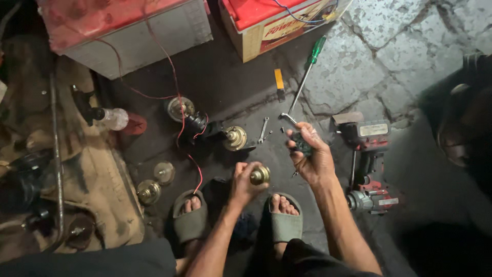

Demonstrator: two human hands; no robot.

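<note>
- Left hand [245,180]: bare, fingers curled tight round a small round brass-coloured metal part [260,175], thumb on top, knuckles up.
- Left forearm runs up from bottom centre, wrist slightly bent inward.
- Right hand [310,151]: bare, raised higher than left, palm facing the camera, fingers closed on a small dark blocky part [301,143].
- Right forearm angles up-left from lower right, wrist straight.
- Hands near each other, not touching.
- Both feet in view below the hands, toes pointing up-frame.

Hidden and cut-off parts
The right hand [309,154] covers most of a small dark part [302,144]; both batteries [128,31] are cropped by the top edge.
</note>
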